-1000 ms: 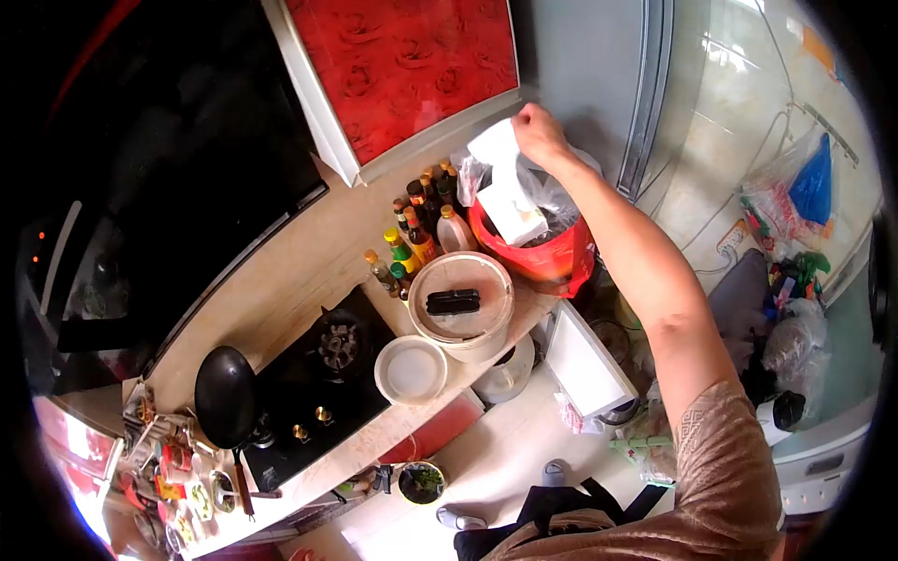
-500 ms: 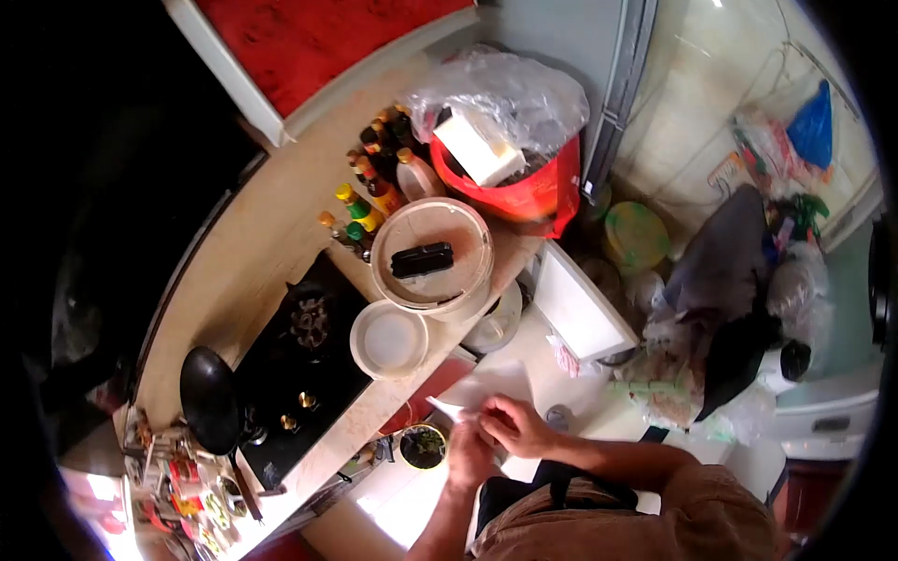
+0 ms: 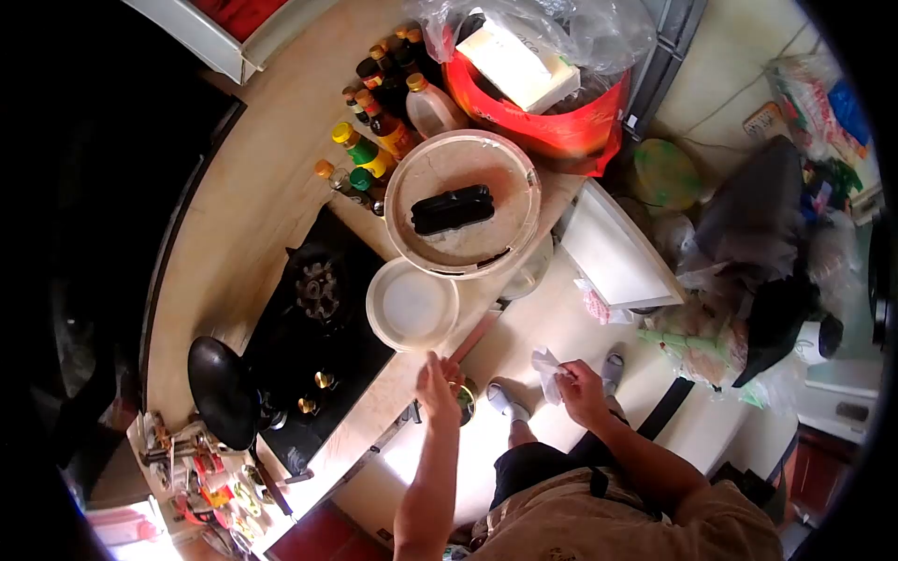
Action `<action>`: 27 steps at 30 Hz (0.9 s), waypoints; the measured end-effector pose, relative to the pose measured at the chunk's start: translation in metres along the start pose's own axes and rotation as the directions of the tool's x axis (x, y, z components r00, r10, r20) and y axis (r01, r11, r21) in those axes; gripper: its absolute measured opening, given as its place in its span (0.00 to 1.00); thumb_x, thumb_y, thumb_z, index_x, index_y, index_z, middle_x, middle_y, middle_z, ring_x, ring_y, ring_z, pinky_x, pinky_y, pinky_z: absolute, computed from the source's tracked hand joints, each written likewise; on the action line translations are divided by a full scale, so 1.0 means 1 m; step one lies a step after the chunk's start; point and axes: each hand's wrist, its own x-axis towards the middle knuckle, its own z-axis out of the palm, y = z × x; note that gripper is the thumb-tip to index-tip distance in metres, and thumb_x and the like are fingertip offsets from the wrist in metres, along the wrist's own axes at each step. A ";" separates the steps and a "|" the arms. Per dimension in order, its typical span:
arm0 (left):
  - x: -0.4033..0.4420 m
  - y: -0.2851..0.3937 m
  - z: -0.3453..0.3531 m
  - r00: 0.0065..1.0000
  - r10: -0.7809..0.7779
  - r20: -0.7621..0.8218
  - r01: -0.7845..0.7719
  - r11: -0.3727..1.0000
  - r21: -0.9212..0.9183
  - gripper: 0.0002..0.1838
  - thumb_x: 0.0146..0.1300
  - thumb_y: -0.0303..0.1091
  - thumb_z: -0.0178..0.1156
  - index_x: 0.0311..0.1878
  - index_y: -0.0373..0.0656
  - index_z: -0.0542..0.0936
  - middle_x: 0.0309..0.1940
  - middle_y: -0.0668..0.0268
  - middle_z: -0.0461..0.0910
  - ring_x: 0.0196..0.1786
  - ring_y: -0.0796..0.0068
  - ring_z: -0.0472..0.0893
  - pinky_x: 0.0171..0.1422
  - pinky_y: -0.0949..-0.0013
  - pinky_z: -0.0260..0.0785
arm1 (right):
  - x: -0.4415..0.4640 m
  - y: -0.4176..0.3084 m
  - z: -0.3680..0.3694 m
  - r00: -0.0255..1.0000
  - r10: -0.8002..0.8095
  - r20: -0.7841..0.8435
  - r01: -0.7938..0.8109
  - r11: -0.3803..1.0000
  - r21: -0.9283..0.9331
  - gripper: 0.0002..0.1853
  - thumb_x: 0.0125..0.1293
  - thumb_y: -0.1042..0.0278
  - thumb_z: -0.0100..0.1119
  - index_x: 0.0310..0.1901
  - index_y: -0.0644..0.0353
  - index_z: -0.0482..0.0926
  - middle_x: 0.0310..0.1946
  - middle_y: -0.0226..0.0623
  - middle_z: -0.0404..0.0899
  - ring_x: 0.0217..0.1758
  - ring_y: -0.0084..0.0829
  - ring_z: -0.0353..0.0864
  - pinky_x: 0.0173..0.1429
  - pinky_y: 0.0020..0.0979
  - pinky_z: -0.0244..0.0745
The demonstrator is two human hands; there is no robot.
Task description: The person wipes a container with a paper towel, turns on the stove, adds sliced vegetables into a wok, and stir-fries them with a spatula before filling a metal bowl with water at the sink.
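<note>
- Here's the right hand (image 3: 582, 391), fingers pinched narrow on a crumpled white paper tissue (image 3: 545, 372) that pokes out at ten o'clock!
- Across at nine o'clock from it, the left hand (image 3: 437, 385), fingers loosely parted, raised by the edge of the pale stone counter (image 3: 369, 416).
- Between eleven and twelve from that hand, a round white plastic bowl (image 3: 412, 307); touching or apart, can't tell.
- One o'clock from the bowl: a big round beige lidded tub (image 3: 463, 173), an oblong black object (image 3: 453, 209) on top.
- One o'clock again, a white tissue box (image 3: 519, 65) in a red plastic bag (image 3: 561, 136).
- Nine o'clock from the left hand, a black wok (image 3: 220, 388).
</note>
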 end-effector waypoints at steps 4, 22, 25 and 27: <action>0.057 -0.005 0.010 1.000 -0.026 -0.007 0.023 0.970 -0.242 0.24 0.65 0.48 0.62 0.54 0.40 0.73 0.44 0.61 0.78 0.39 0.70 0.79 0.37 0.67 0.78 | 0.023 0.031 -0.035 0.946 0.240 0.220 -0.290 0.928 0.234 0.11 0.69 0.67 0.51 0.40 0.68 0.75 0.23 0.34 0.75 0.22 0.22 0.74 0.29 0.27 0.71; -0.156 0.001 -0.004 0.845 0.531 0.061 -0.503 0.753 0.425 0.25 0.62 0.36 0.62 0.60 0.34 0.72 0.47 0.57 0.79 0.41 0.69 0.81 0.31 0.72 0.78 | 0.060 0.047 -0.139 0.981 -0.191 -0.033 0.194 0.968 0.162 0.10 0.64 0.76 0.59 0.45 0.64 0.73 0.41 0.43 0.72 0.43 0.36 0.74 0.42 0.30 0.73; -0.181 -0.041 0.027 0.971 0.225 0.086 -0.239 0.859 0.453 0.20 0.61 0.26 0.63 0.55 0.28 0.74 0.47 0.55 0.80 0.44 0.62 0.83 0.36 0.64 0.85 | 0.069 0.056 -0.092 0.976 -0.211 -0.047 0.216 0.947 0.237 0.08 0.61 0.76 0.62 0.41 0.64 0.76 0.40 0.45 0.73 0.43 0.42 0.76 0.45 0.37 0.76; -0.158 -0.085 0.024 0.964 0.019 0.265 -0.180 0.779 0.601 0.23 0.61 0.23 0.57 0.61 0.30 0.70 0.49 0.57 0.79 0.48 0.63 0.82 0.44 0.59 0.84 | 0.071 0.087 -0.060 0.970 -0.218 0.103 0.192 0.957 0.219 0.07 0.59 0.76 0.63 0.39 0.62 0.78 0.39 0.43 0.74 0.42 0.44 0.76 0.46 0.39 0.74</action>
